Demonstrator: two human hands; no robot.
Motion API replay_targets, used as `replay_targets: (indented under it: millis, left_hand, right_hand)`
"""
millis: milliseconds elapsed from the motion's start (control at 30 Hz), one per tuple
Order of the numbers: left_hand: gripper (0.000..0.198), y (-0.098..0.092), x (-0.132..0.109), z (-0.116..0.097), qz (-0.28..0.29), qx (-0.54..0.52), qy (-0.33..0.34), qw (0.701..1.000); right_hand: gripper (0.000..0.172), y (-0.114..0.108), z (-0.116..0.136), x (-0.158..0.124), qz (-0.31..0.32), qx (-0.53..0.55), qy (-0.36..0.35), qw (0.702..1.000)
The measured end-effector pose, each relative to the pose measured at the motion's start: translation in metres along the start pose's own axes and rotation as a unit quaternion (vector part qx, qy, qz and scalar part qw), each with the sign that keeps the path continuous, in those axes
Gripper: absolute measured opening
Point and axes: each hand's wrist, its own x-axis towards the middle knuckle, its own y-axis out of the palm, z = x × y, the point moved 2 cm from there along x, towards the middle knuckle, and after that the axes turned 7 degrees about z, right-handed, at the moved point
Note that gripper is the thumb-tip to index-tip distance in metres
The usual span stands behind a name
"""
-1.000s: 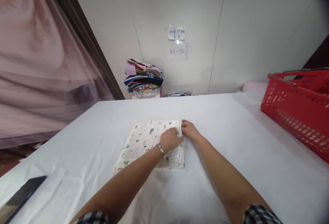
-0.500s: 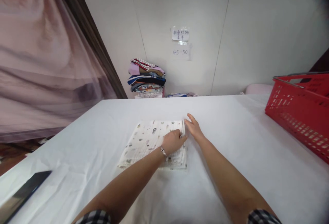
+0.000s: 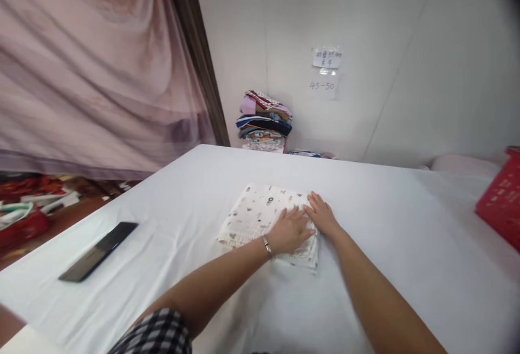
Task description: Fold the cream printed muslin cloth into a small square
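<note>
A folded white cloth (image 3: pixel 252 210) with small scattered prints lies on the white-covered table (image 3: pixel 170 197). My left hand (image 3: pixel 289 229), with a silver bracelet at its wrist, rests flat on the cloth's right half, fingers spread. Beside it, my right hand (image 3: pixel 323 214) lies on the cloth's upper right edge with its fingers stretched out. The fingertips of both hands are close together. Under my left hand and forearm, part of the cloth is hidden. Its lower right corner shows several layers.
A dark flat phone-like slab (image 3: pixel 99 251) lies on the table's left side. At the right edge is a red plastic basket (image 3: pixel 501 202). Behind the table stands a stack of folded clothes (image 3: pixel 266 121) by the wall. A pink curtain (image 3: pixel 101 61) hangs at left.
My view has turned left, so the scene sits further right. My left hand has opened from a closed pose to lie flat. My right hand has come onto the cloth's edge.
</note>
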Motion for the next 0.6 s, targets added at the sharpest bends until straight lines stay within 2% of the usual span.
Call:
replay_targets:
  millis: [67,133,267,367,467,533,600]
  left_hand:
    - [0.051,-0.004,-0.013,0.008,-0.032,0.022,-0.034,0.999]
    - [0.055,0.000,-0.025,0.014,-0.042,0.033,-0.064,0.996]
    - [0.058,0.012,-0.034,0.018,-0.005,-0.002,-0.086,0.996]
    - [0.058,0.003,-0.034,0.019,0.030,-0.041,-0.077,0.996]
    - [0.056,-0.018,-0.040,0.034,-0.006,-0.034,-0.086,0.996]
    - [0.055,-0.030,-0.049,0.055,-0.047,0.002,-0.130,0.990]
    - [0.057,-0.032,-0.059,0.080,-0.054,0.025,-0.200,0.978]
  right_hand:
    - [0.055,0.001,-0.001,0.000,-0.005,-0.009,0.002,1.000]
    - [0.055,0.003,-0.001,0.000,-0.010,-0.021,0.008,1.000]
    - [0.055,0.002,-0.002,0.000,0.001,-0.051,0.014,0.999]
    - [0.057,-0.008,0.004,-0.002,0.029,-0.081,0.027,0.996]
    - [0.057,-0.023,0.029,-0.006,0.000,-0.103,0.031,0.994]
    - [0.059,-0.027,0.054,-0.012,-0.039,-0.103,-0.002,0.994]
    - [0.061,-0.021,0.077,-0.019,-0.052,-0.105,-0.045,0.992]
